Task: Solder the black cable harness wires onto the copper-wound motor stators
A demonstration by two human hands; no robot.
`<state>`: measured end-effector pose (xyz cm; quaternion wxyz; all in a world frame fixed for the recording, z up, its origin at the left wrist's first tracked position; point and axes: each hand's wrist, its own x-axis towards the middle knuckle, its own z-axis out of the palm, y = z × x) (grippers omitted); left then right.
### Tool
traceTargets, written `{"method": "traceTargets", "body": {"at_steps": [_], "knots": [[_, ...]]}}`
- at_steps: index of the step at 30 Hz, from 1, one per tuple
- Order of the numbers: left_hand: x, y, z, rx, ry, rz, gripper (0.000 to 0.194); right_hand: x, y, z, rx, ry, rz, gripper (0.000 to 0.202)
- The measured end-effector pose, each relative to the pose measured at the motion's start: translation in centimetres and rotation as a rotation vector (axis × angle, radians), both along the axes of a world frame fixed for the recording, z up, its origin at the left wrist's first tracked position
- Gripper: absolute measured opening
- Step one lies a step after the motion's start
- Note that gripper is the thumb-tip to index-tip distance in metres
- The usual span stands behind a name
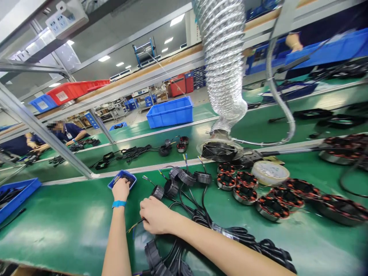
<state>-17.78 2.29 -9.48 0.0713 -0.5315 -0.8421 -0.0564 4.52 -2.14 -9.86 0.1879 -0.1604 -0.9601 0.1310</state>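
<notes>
My left hand, with a blue band at the wrist, reaches into a small blue bin of small dark parts. Its fingers are curled down among them, and what they pinch is hidden. My right hand is closed around a black cable whose thin coloured wire ends stick out to the left. Just beyond that hand stand several black round housings with wires poking up. Another black housing lies below it, beside more cables. A bundle of coiled black cables stretches under and past my right forearm.
Several copper-wound stator rings lie on the green bench at right, near a roll of clear tape. A silver duct hangs down to a fan. A blue tray is at far left. A co-worker sits beyond.
</notes>
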Motion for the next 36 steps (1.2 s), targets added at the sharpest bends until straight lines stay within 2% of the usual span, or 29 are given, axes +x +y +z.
{"method": "traceTargets", "body": {"at_steps": [3,6,9,17,20,25,31,36], "knots": [[0.3,0.0,0.3,0.009,0.009,-0.017,0.028,-0.3,0.7,0.1,-0.087,0.138,-0.075,0.015],[0.4,0.1,0.3,0.028,0.026,-0.027,0.032,-0.5,1.9,0.0,-0.325,0.437,-0.223,0.017],[0.4,0.2,0.2,0.045,0.038,-0.033,0.033,-0.5,2.8,0.0,-0.538,0.706,-0.312,0.013],[-0.2,0.6,-0.6,0.129,0.052,-0.012,0.033,-0.2,3.5,0.6,-0.747,0.921,-0.36,0.024],[-0.4,0.7,-0.7,0.166,0.035,-0.015,0.031,0.2,3.9,1.1,-0.769,0.961,-0.41,0.026],[-0.6,0.9,-0.8,0.212,-0.004,-0.046,0.026,0.9,3.9,1.6,-0.705,0.97,-0.482,0.034],[-1.5,1.4,-1.7,0.223,-0.01,-0.089,0.022,0.9,3.8,1.7,-0.628,0.924,-0.512,0.037],[-1.6,1.3,-1.7,0.266,-0.018,-0.094,0.02,1.1,4.0,1.7,-0.61,0.927,-0.499,0.04]]}}
